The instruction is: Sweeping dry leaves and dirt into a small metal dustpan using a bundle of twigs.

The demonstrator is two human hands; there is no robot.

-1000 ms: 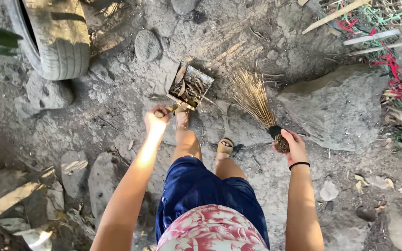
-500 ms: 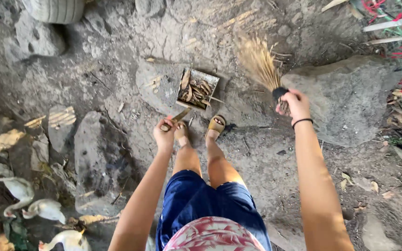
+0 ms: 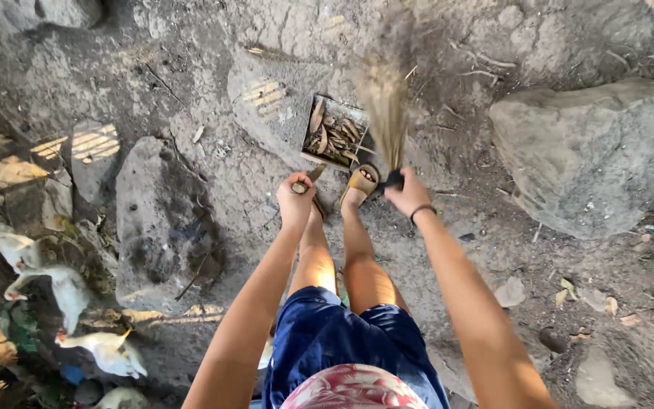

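Fist-tight, my left hand point(image 3: 295, 201) clamps the short wooden handle of the dustpan point(image 3: 333, 141), which lies flat on the dirt just ahead of my sandals point(image 3: 360, 184), its long axis running away from me and its tray full of dry leaves. Beside it, my right hand point(image 3: 407, 195) grips the dark base of the straw broom point(image 3: 384, 102), bristles pointing forward, blurred. Both arms reach straight down, near each other.
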